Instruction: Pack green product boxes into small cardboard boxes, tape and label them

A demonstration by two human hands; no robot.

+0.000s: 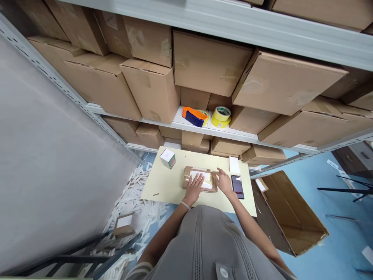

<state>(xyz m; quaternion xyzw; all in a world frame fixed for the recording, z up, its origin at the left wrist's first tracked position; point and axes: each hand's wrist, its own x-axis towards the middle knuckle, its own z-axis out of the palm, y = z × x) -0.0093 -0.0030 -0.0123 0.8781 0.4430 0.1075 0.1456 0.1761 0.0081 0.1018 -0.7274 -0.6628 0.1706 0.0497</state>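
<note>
A small cardboard box [186,183] wrapped in clear tape lies on the pale yellow tabletop [175,192], with a white label [205,181] on its upper face. My left hand [194,189] rests flat on the box and label, its fingers spread. At the box's right end is my right hand [223,182], fingers apart and bent, touching the edge near a small yellow mark. I see nothing held in it, though its fingertips are small in view. Close to the right wrist lies a phone [237,187]. A stack of white labels [234,165] sits just behind the phone.
A small white and green box [168,158] stands at the table's back left. On the shelf above are an orange and blue tape dispenser [194,116] and yellow tape rolls [220,117] among cardboard boxes. A large open carton [291,214] is at right; paper strips [131,198] cover the left floor.
</note>
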